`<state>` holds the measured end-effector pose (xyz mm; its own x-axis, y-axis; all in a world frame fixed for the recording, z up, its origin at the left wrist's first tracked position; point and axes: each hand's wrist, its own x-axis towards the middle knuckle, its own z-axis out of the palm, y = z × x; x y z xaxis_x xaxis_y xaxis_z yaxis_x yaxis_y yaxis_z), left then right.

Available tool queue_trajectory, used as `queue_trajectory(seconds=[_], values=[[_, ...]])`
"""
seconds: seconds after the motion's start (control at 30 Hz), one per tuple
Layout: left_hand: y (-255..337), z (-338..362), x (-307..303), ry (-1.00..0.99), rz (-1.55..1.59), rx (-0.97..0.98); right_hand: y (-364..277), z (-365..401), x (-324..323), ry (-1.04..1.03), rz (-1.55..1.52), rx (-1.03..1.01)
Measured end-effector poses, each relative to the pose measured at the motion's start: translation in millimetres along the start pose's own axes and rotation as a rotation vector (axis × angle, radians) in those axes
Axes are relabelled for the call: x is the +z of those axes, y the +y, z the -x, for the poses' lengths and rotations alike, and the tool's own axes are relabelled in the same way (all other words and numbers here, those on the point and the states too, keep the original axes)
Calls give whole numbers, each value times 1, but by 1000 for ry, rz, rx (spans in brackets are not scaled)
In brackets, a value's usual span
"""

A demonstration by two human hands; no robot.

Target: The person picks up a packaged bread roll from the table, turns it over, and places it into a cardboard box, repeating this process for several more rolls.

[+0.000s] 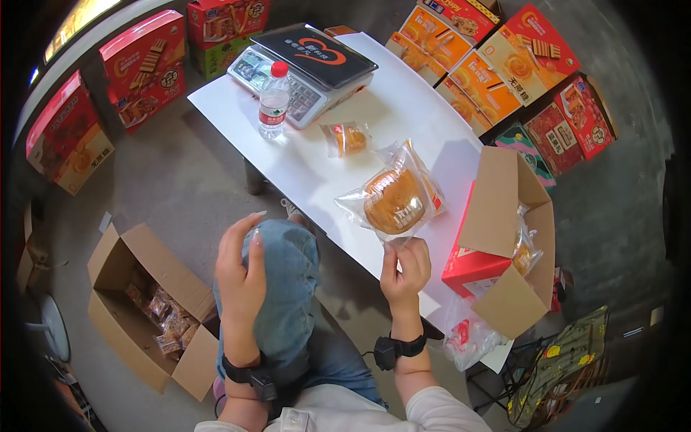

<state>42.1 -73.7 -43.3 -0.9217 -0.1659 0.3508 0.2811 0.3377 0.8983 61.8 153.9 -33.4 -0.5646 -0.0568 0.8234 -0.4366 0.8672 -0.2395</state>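
Observation:
My right hand [407, 272] pinches the lower edge of a clear plastic bag with a round brown bread [394, 201] inside. The bag is over the near edge of the white table [317, 169]. My left hand [241, 270] rests on my jeans-covered knee [288, 259], thumb apart from the fingers, holding nothing. Beyond the bread lies a smaller wrapped pastry [350, 139]. Right of my right hand, a red carton with open cardboard flaps [489, 209] contains wrapped pieces [527, 252].
A digital scale [309, 68] and a red-capped water bottle [274, 101] stand at the table's far left. On the floor at left is an open cardboard box [129, 338] of packaged snacks. Printed snack cartons [497, 61] stand behind the table, and a folding stool [558, 367] is at right.

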Motion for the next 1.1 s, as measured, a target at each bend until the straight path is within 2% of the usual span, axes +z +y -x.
queue_trajectory(seconds=[0.6,0.73,0.8,0.83,0.9,0.93,1.0,1.1], values=[[9,5,5,-12,57,62,-18,-1,-14,24,-3,-15],[21,7,6,-77,89,-1,-22,3,-15,29,-11,-27],[18,12,11,-194,336,-32,-33,6,-16,-18,-25,6],[18,16,16,-193,333,-35,-37,9,-16,-19,-28,9],[21,27,25,-258,740,-103,-44,13,-13,-77,-43,-179],[23,31,25,-256,735,-106,-50,13,-10,-79,-49,-176],[24,39,24,-329,851,-316,-61,13,-4,-111,-125,-293],[22,36,21,-300,889,-376,-59,6,-9,-188,-225,-268]])
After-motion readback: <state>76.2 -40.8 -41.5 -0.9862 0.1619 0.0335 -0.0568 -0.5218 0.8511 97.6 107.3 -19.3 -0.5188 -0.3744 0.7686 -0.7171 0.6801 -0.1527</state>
